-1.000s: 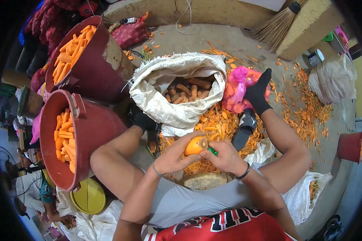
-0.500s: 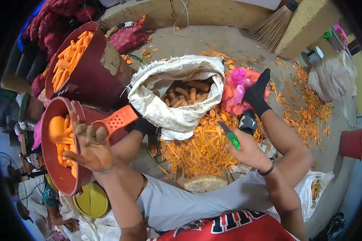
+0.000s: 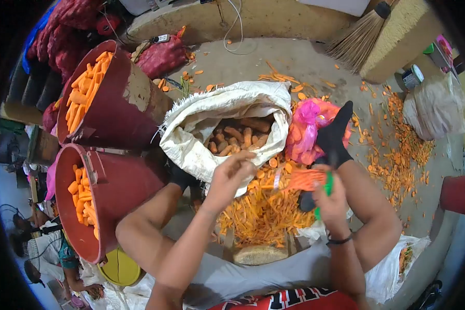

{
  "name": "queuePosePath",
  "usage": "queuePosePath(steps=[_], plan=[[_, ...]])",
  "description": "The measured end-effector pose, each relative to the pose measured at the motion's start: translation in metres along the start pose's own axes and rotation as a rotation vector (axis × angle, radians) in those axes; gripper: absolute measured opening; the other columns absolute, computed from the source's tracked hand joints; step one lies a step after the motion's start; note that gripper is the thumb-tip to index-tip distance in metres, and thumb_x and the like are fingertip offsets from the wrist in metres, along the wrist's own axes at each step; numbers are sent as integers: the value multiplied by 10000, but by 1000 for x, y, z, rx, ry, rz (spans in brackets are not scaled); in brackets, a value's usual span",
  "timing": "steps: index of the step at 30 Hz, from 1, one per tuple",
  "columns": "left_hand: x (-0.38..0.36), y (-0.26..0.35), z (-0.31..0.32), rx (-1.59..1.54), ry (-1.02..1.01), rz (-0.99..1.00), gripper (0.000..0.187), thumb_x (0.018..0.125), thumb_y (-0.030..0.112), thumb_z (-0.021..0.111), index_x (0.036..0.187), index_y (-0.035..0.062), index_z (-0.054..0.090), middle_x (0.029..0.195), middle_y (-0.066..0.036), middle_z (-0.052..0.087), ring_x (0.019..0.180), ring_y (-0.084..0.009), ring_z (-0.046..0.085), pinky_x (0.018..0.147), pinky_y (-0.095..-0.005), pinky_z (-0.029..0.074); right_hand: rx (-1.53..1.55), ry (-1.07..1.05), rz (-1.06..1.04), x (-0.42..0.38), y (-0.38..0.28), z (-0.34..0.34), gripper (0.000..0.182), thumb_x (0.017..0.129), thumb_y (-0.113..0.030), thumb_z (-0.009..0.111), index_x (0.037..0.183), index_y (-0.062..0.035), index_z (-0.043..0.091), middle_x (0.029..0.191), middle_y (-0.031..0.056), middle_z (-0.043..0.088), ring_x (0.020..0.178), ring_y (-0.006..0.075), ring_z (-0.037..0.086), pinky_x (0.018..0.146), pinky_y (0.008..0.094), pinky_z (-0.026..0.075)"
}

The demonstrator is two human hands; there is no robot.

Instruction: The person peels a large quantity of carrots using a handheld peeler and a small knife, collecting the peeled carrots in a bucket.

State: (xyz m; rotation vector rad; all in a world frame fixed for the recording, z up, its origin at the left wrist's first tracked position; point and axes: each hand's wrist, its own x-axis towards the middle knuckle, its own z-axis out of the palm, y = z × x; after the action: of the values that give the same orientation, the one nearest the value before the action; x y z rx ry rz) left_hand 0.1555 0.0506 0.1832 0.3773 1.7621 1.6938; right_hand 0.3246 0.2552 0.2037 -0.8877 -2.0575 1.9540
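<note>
My left hand (image 3: 232, 175) reaches over the near rim of the white sack (image 3: 186, 139), fingers loosely bent with nothing visible between them. Inside the sack lie brownish unpeeled carrots (image 3: 235, 135). To the right, my right hand (image 3: 331, 201) is closed on the green-handled knife (image 3: 329, 183). An orange perforated tool (image 3: 302, 181), blurred by motion, extends leftward from that hand; its exact hold is unclear. Orange peelings (image 3: 258, 212) are heaped below the sack, between my legs.
Two red buckets (image 3: 106, 181) of peeled carrots (image 3: 82, 199) stand at left. A pink bag (image 3: 307, 132) touches the sack's right side. A broom (image 3: 359, 39) leans at the back. Scattered peelings (image 3: 398, 150) cover the right floor. Another person's hand (image 3: 94, 289) shows at lower left.
My left hand has moved right from the near bucket to the sack. The orange tool has gone from beside my left hand to my right hand. The blurred carrot above the bucket is no longer there.
</note>
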Motion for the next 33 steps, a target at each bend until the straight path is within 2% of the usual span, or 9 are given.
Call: queuePosePath(steps=[2,6,11,14,19,21,22,27,33], plan=[[48,-53,-12,-126,155,-92,262,947,136,600,1160,-13,627,948,-87,643,913,-132,629,849,-283,495,142,100,11,10,-16,-17,311,973,-76,554,1284,-58,544,771,-61,476,632,19,431,547,194,372],[132,-115,-19,633,71,-149,372,909,290,644,1180,35,647,1054,-169,650,973,-287,646,862,-392,515,51,214,70,23,-13,-23,298,961,-74,565,1259,-55,561,772,-61,468,626,20,422,550,188,366],[169,-168,7,1281,-84,-138,348,873,307,603,1146,103,674,1166,-223,544,1102,-411,561,952,-479,481,-390,76,-146,30,9,-19,252,926,-60,582,1167,12,581,1010,186,670,938,314,658,837,371,499],[175,-194,13,1470,-31,-23,336,864,308,603,1127,114,680,1184,-219,526,1109,-397,558,954,-479,478,-428,27,-256,33,6,-13,241,919,-57,599,1149,16,590,1006,195,652,916,329,648,812,365,499],[177,-146,2,1102,-35,-236,453,806,376,688,1121,51,675,1065,-219,659,973,-377,657,835,-446,532,-456,-53,-231,31,-7,-7,252,912,-62,620,1148,21,589,997,202,625,913,363,630,802,387,492],[172,-155,-32,855,6,-93,538,805,428,726,1096,-19,660,846,-156,722,817,-303,706,732,-397,540,-433,-54,-232,28,-12,-5,250,909,-70,628,1139,22,594,1004,202,625,913,365,629,802,390,492],[166,-143,-45,437,-77,-356,478,858,377,714,1099,-31,657,890,-93,715,871,-229,688,772,-355,533,-434,-46,-250,26,-9,-3,249,907,-72,631,1135,21,595,1004,203,625,914,366,629,801,391,493],[68,-58,-72,-351,-231,-295,603,949,278,627,1429,2,389,1316,-139,542,1089,-226,615,962,-358,491,-472,-105,-277,24,2,4,258,899,-98,653,1117,30,599,991,205,640,909,344,639,817,378,494],[-6,-34,-42,-551,-139,-374,482,1011,310,523,1397,38,427,1088,-105,635,960,-180,629,847,-323,527,-449,-188,-276,15,10,29,266,920,-165,640,1122,5,608,936,179,650,845,314,646,766,375,491]])
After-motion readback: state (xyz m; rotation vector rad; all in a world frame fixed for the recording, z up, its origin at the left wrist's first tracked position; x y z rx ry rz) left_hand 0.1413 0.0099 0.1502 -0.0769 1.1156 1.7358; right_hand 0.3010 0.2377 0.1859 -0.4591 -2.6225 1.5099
